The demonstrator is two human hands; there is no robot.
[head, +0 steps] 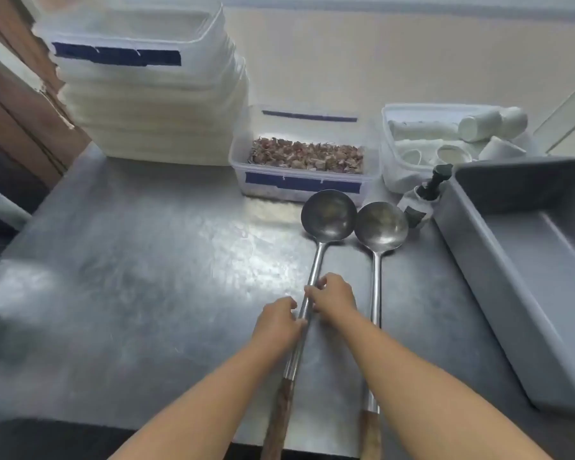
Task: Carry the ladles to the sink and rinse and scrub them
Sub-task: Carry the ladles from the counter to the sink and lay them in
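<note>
Two long steel ladles with wooden grips lie side by side on a steel counter, bowls pointing away from me. The left ladle has its shaft running back between my hands. My left hand touches the shaft from the left and my right hand curls its fingers over it from the right, a little further up. Both hands rest on this one shaft while it lies on the counter. The right ladle lies untouched beside my right forearm. No sink is in view.
A stack of white plastic tubs stands at the back left. Behind the ladle bowls sit a clear box of chopped brown bits, a box of white cups and a small pump bottle. A deep steel tray fills the right side.
</note>
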